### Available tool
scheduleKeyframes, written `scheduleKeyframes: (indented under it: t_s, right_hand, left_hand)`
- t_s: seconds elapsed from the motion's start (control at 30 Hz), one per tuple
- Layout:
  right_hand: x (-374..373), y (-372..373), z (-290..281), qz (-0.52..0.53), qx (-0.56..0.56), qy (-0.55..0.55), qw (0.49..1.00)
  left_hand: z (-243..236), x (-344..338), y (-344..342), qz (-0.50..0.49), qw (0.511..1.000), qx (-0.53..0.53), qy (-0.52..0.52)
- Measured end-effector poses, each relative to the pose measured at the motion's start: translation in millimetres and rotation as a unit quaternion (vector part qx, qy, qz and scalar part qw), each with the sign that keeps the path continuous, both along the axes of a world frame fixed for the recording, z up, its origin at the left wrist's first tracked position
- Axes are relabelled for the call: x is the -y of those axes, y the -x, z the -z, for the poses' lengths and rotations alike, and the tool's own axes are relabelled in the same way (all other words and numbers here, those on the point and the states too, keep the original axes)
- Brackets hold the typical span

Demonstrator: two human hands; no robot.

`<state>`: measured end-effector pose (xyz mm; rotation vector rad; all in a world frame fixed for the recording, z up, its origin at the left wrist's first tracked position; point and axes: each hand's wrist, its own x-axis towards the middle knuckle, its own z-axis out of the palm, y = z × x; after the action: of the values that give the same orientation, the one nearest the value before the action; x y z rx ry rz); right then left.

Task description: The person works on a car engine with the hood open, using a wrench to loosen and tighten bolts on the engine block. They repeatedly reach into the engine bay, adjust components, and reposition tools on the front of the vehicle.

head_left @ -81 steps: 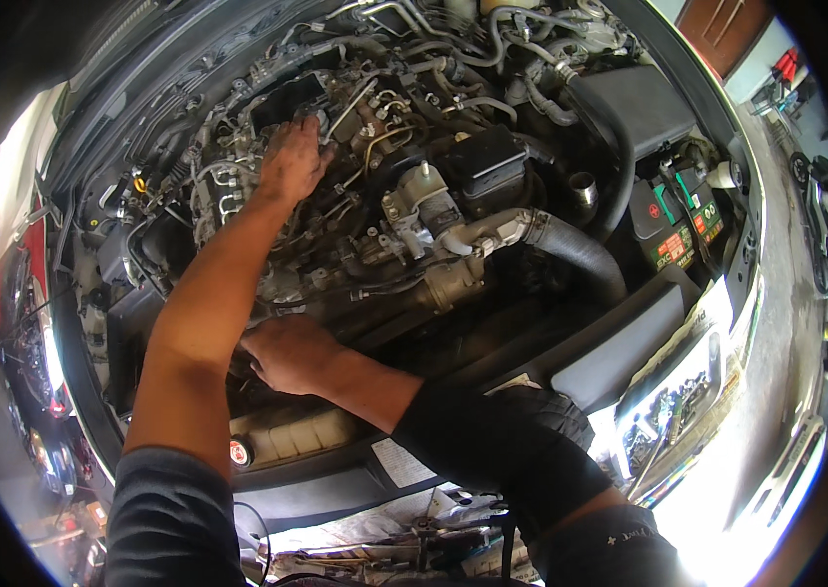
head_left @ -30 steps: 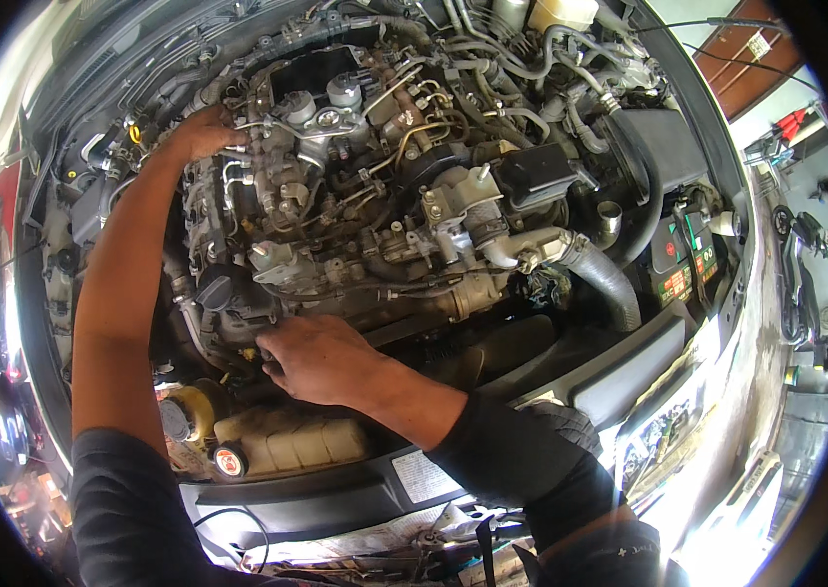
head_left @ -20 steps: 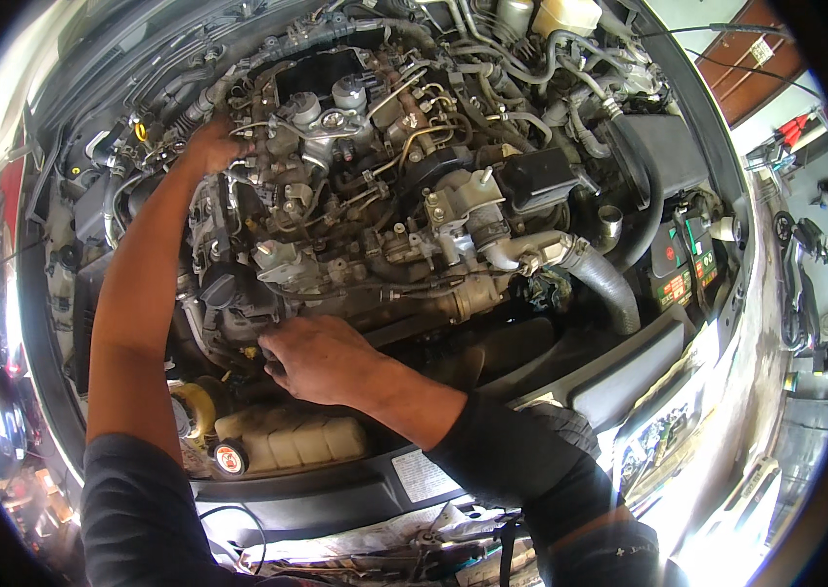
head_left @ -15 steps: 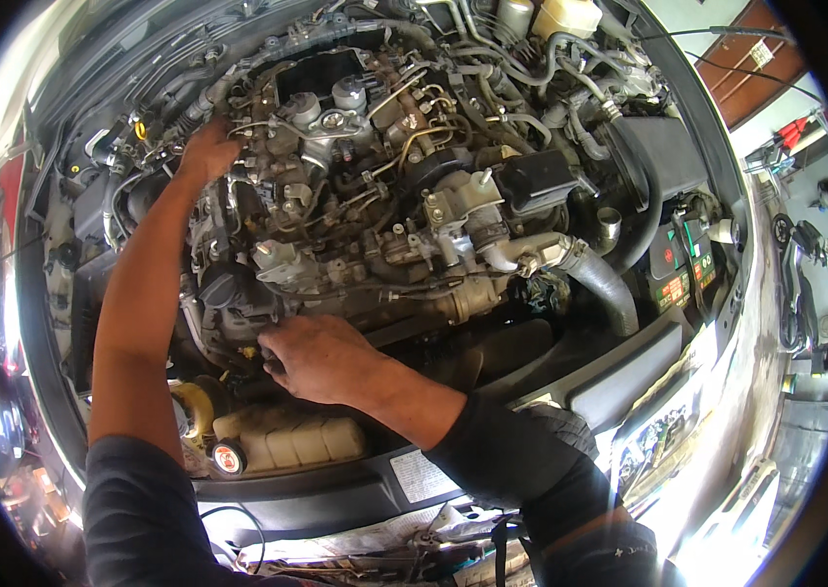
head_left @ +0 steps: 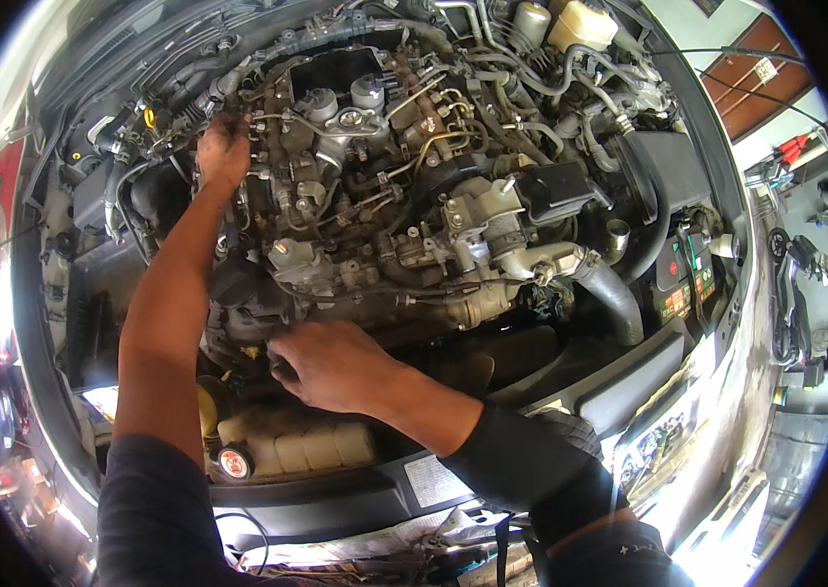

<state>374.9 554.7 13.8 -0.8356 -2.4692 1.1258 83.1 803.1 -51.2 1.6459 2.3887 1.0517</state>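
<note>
An uncovered, dusty engine [head_left: 365, 210] fills the bay in front of me. My left hand [head_left: 225, 152] reaches to its far left side, beside the metal fuel lines and a row of fittings. Those fingers are bent down with their tips hidden, so what they grip does not show. My right hand [head_left: 331, 360] is low at the engine's front left, below a dark round cap [head_left: 234, 282]. Its fingers curl around something I cannot make out, behind the knuckles. Just nearer to me sits a yellowed plastic coolant tank [head_left: 306, 448] with a round labelled cap [head_left: 235, 463].
A thick grey hose [head_left: 609, 298] curves down at the right, near the battery [head_left: 685, 269]. A black air filter box [head_left: 666, 171] stands behind it. The front crossmember [head_left: 335, 504] runs under my forearms. At far right, tools and parts line the wall.
The view has shifted slightly, moving the engine a little right in the picture. My left hand has turned, its knuckles now pointing farther away. The right hand stays at nearly the same spot.
</note>
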Motion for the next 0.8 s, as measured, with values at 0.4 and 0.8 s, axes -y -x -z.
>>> scheduleKeyframes:
  t_s: [0.4,0.8]
  right_hand:
    - [-8.1,-1.8,-24.7,0.012,0.019,-0.003,1.0]
    - [-125.6,-14.8,-75.4,0.25,-0.041,-0.037,0.967]
  left_hand:
    - [-10.9,7.3,-14.2,-0.002,0.998,-0.044,0.041]
    - [-9.1,13.9,-16.7,0.005,1.0,-0.028,0.005]
